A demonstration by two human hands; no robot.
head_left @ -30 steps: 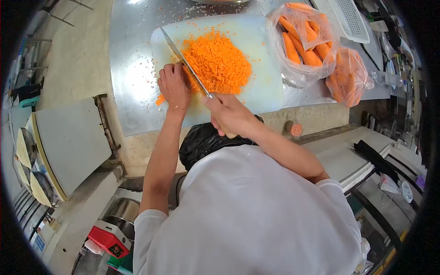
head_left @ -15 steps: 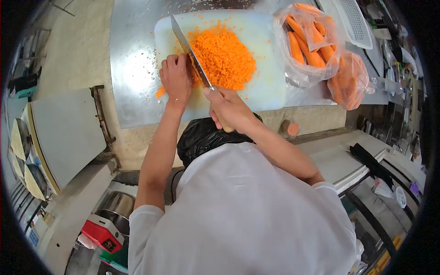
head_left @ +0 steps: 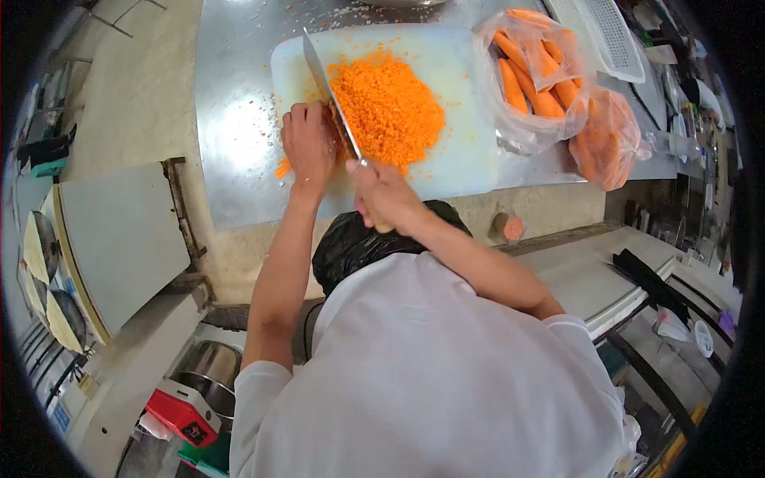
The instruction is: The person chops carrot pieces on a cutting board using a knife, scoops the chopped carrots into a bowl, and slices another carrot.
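My right hand is closed round the handle of a large kitchen knife. Its long blade slants up and left across the white cutting board. On the board's left part, just beside the blade, my left hand curls its fingers down over carrot strips. Ends of the strips poke out on the hand's left side; the rest is hidden under the palm. Right of the blade lies a heap of finely chopped carrot, with loose crumbs around it.
A clear plastic bag of peeled carrots stands right of the board. A tied bag of carrots lies beside it. Behind them is a white perforated basket. A black plastic bag hangs at the steel table's near edge.
The knife handle and my right hand have shifted slightly left, bringing the blade a little more upright. My left hand stays over the carrot strips. The whole view has shifted slightly.
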